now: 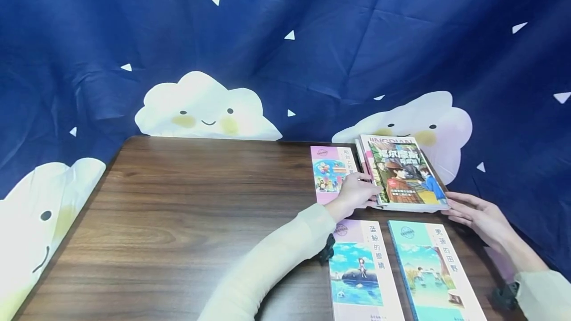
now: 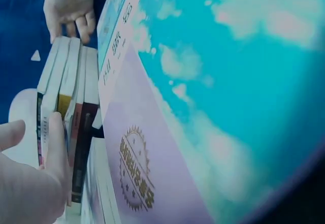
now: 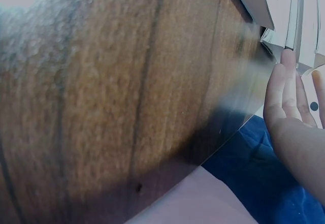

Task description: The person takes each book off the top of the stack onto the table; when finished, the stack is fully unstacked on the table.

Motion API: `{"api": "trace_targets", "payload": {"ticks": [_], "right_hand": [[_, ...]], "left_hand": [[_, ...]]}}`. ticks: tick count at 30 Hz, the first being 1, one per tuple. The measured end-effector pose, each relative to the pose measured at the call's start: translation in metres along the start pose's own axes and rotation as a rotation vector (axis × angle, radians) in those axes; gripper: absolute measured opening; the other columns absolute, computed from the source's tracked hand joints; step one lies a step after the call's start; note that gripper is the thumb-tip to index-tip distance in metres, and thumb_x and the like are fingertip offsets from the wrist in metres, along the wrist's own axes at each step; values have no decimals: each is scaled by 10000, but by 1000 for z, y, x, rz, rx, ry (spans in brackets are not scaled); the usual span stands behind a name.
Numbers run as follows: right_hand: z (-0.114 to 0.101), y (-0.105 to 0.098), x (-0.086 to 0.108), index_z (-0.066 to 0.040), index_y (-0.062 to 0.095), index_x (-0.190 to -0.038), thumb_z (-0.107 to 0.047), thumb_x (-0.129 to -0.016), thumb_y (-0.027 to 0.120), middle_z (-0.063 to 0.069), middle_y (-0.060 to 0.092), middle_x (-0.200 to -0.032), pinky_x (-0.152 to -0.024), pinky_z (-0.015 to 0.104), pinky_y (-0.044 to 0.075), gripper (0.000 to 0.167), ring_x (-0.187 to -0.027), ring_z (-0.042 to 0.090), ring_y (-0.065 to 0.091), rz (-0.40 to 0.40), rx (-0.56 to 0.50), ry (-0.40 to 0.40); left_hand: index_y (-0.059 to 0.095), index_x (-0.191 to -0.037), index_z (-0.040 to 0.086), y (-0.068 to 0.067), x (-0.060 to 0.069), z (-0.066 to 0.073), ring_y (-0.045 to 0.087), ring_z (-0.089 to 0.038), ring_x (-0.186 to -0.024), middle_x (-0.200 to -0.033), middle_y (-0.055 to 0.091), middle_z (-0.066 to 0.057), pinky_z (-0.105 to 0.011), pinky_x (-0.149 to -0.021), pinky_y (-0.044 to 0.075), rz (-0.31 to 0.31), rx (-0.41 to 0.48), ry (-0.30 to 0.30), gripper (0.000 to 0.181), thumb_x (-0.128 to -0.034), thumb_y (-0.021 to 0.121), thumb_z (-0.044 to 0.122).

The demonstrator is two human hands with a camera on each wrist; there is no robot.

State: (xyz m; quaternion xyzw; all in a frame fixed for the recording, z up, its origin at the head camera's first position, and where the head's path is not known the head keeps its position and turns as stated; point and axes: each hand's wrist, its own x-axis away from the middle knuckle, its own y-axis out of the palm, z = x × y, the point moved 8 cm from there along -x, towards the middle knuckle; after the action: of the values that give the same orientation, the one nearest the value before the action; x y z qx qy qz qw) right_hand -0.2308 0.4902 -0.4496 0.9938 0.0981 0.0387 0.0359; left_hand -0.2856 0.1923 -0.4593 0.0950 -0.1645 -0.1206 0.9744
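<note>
Head view: left hand (image 1: pixel 356 193) and right hand (image 1: pixel 485 219) flank stacked books (image 1: pixel 403 175).

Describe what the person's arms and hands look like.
The left sleeve and right sleeve are plain off-white. A small black device shows by the left cuff, another by the right. The left hand and right hand are gloveless.

"What is holding everything up?"
"A dark brown wooden table (image 1: pixel 187 202). It is stretching out broadly to the left of the book stack (image 1: pixel 401 175)."
"So the stack is sitting right on the wood?"
"Yes, and a pink book (image 1: pixel 330 175) is lying just left of it. In front of the stack, a sea-picture book (image 1: pixel 363 276) and, farther right, a pond-picture book (image 1: pixel 432 274) are lying side by side, a narrow gap separating them."
</note>
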Motion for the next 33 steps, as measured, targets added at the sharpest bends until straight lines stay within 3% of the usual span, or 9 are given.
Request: {"api": "trace_targets", "payload": {"ticks": [8, 12, 15, 17, 20, 22, 27, 33], "right_hand": [[-1, 4, -5, -236, 739, -1249, 43, -1085, 492, -100, 800, -1149, -840, 224, 683, 407, -977, 126, 804, -5, 16, -15], [0, 4, -5, -235, 745, -1237, 34, -1078, 516, -98, 802, -1134, -833, 227, 684, 387, -964, 128, 805, 9, 12, -11], [0, 4, -4, -234, 747, -1231, 40, -1075, 520, -88, 806, -1123, -831, 231, 686, 388, -957, 134, 808, 18, 2, -9], [0, 5, -4, -239, 749, -1223, 43, -1071, 528, -91, 806, -1115, -827, 228, 685, 389, -948, 131, 808, 31, 11, -4], [1, 5, -5, -261, 747, -1207, 28, -1065, 555, -100, 806, -1087, -815, 218, 683, 375, -933, 118, 805, 60, 56, 12], [2, 5, -5, -277, 746, -1193, 19, -1060, 573, -102, 806, -1067, -812, 216, 683, 368, -926, 111, 803, 80, 82, 29], [2, 1, -5, -301, 738, -1182, 8, -1059, 581, -112, 805, -1050, -809, 208, 681, 367, -914, 99, 801, 109, 96, 41], [3, -3, -4, -322, 735, -1175, -14, -1062, 589, -137, 799, -1052, -803, 201, 679, 359, -904, 96, 802, 117, 127, 62]], "left_hand": [[619, -1319, 77, 0, -6, 2, 679, -183, -591, -1031, 722, -46, -400, -678, 700, 128, -108, -12, 534, -860, 886, 128], [593, -1246, 183, 0, -9, -1, 605, -146, -497, -965, 662, 32, -331, -479, 523, 177, -191, -49, 570, -803, 947, 240], [571, -1213, 215, 1, -10, -1, 620, -157, -499, -926, 626, 54, -289, -423, 416, 186, -241, -60, 585, -782, 964, 260], [579, -1211, 202, 0, -11, -2, 673, -192, -529, -923, 635, 40, -278, -410, 437, 186, -239, -60, 574, -784, 962, 227], [594, -1194, 151, -1, -12, -2, 754, -281, -631, -947, 665, -6, -312, -492, 605, 171, -174, -53, 525, -799, 939, 136], [607, -1186, 104, -1, -13, -1, 784, -343, -731, -964, 688, -55, -378, -624, 700, 153, -115, -44, 485, -811, 913, 67], [622, -1314, 16, 0, -15, 0, 784, -395, -918, -1087, 721, -141, -465, -813, 714, 48, -17, -15, 503, -854, 817, -43], [638, -1368, 72, -9, -13, -2, 771, -338, -966, -1248, 724, -190, -457, -849, 709, -46, -71, -20, 535, -865, 769, -54]]}}
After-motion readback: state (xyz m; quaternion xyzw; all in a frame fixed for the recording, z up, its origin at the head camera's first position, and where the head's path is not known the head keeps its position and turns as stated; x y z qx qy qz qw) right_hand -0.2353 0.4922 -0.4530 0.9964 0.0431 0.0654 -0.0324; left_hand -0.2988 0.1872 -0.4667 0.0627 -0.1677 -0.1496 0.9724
